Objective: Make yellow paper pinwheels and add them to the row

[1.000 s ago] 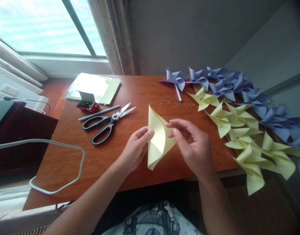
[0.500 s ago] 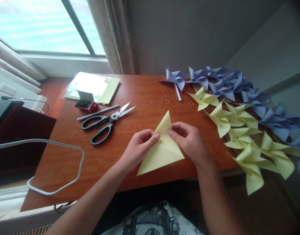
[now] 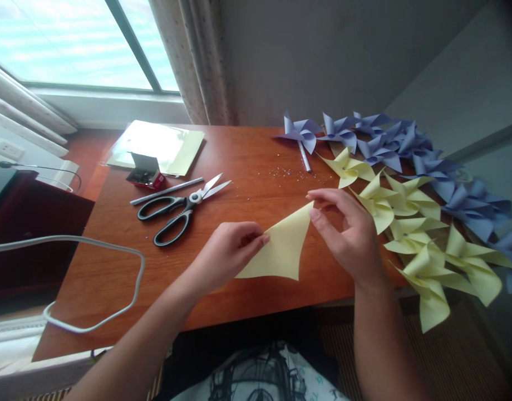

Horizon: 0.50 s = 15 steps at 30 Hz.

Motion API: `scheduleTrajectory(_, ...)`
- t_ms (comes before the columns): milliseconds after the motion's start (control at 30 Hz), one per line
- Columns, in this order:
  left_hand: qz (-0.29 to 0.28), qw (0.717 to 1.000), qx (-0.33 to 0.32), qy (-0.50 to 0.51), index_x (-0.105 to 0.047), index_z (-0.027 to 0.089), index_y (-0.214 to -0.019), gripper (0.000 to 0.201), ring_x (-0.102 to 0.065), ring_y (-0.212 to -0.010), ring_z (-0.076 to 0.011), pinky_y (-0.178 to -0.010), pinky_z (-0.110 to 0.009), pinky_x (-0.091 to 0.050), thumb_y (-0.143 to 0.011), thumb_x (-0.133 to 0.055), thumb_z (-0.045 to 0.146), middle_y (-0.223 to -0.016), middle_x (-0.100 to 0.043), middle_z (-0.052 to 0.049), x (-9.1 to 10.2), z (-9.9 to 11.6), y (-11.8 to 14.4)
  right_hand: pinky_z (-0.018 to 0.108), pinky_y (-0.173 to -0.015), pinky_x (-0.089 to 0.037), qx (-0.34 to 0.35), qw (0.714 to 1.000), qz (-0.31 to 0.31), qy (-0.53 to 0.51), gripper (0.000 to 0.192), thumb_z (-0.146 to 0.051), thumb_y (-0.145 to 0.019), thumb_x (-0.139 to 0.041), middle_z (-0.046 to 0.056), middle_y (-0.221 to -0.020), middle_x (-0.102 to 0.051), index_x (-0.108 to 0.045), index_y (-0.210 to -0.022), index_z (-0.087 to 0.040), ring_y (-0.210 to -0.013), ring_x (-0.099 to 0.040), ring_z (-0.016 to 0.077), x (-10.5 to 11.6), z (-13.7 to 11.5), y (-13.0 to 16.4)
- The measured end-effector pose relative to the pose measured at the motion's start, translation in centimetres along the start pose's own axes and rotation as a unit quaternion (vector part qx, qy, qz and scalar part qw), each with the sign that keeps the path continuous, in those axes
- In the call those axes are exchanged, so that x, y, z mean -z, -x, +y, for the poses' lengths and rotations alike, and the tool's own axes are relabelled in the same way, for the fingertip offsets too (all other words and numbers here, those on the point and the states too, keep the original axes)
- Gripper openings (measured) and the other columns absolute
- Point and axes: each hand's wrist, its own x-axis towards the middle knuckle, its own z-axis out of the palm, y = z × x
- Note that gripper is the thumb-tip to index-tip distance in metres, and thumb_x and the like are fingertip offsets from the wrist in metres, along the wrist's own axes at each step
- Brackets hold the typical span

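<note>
Wood table [image 3: 247, 161]: scissors [image 3: 178, 210], pinwheels [image 3: 410, 211], pin box [image 3: 144, 172].

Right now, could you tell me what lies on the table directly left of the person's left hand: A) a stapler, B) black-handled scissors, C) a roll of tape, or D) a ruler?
B: the black-handled scissors lie open on the table, left of the left hand that pinches the folded yellow paper.
</note>
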Motion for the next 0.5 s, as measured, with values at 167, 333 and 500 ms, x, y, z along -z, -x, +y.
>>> scheduleTrajectory(167,-0.015,0.974,-0.047,-0.219,-0.068,0.018,-0.075,0.027,-0.048,-0.055,-0.0115,-0.056,-0.027,-0.028,-0.095,-0.055,0.031,-0.062,-0.062,0.001,1.2,1.9,-0.2,0.043,-0.097,-0.05,0.158,0.961,-0.167,0.156,0.011,-0.02,-0.094,-0.062,0.007,-0.108,-0.073,-0.073,-0.099,-0.022,-0.107,-0.063,0.0252,0.2,-2.8,-1.3)
scheduleTrajectory(333,-0.027,0.946,-0.074,-0.314,-0.07,0.019,-0.079,0.03,-0.062,-0.065,-0.0188,-0.06,-0.031,-0.029,-0.097,-0.048,0.03,-0.075,-0.072,-0.006,1.4,2.9,0.1,0.038,-0.083,-0.05,0.147,0.919,-0.311,0.19,0.017,-0.021,-0.098,-0.058,0.005,-0.092,-0.076,-0.073,-0.091,-0.022,-0.089,-0.066,0.0225,-0.9,-3.1,-1.5)
scheduleTrajectory(500,-0.019,0.944,-0.088,-0.316,-0.073,0.022,-0.086,0.031,-0.065,-0.068,-0.0202,-0.06,-0.03,-0.032,-0.098,-0.047,0.033,-0.076,-0.074,-0.006,2.3,2.6,0.8,0.035,-0.08,-0.05,0.111,0.934,-0.314,0.132,0.017,-0.024,-0.099,-0.058,0.003,-0.091,-0.077,-0.075,-0.094,-0.024,-0.087,-0.068,0.0213,0.2,-2.4,-1.6)
